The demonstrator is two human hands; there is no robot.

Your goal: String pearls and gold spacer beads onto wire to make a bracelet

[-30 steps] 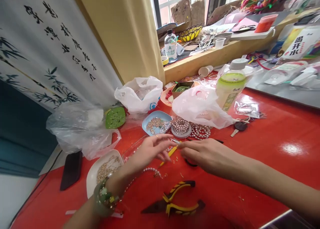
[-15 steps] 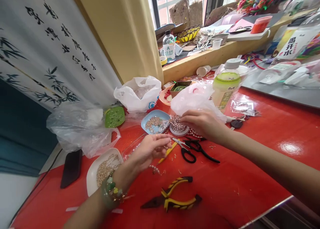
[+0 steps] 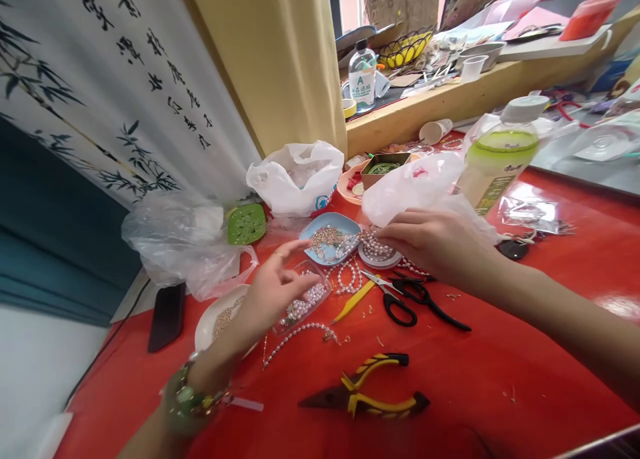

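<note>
My left hand (image 3: 273,292) hovers with fingers apart just over a clear box of pearls (image 3: 306,299), holding nothing. A short beaded strand (image 3: 300,332) lies on the red table (image 3: 500,352) just below it. My right hand (image 3: 435,245) reaches left to the pile of pearl strands on a round dish (image 3: 377,251). Its fingertips are pinched together on the pearls. Between the hands sit a blue dish of gold beads (image 3: 330,239), yellow tweezers (image 3: 355,299) and black scissors (image 3: 413,299).
Yellow-and-black pliers (image 3: 370,395) lie near the front. A white dish of beads (image 3: 217,319), a dark phone (image 3: 167,315) and plastic bags (image 3: 175,242) are at the left. A green bottle (image 3: 495,159), a white bag (image 3: 415,185) and a key (image 3: 510,249) stand behind my right hand.
My right hand left the left hand and went up to the pearl pile, uncovering the scissors. My left hand opened; the beaded strand now lies on the table.
</note>
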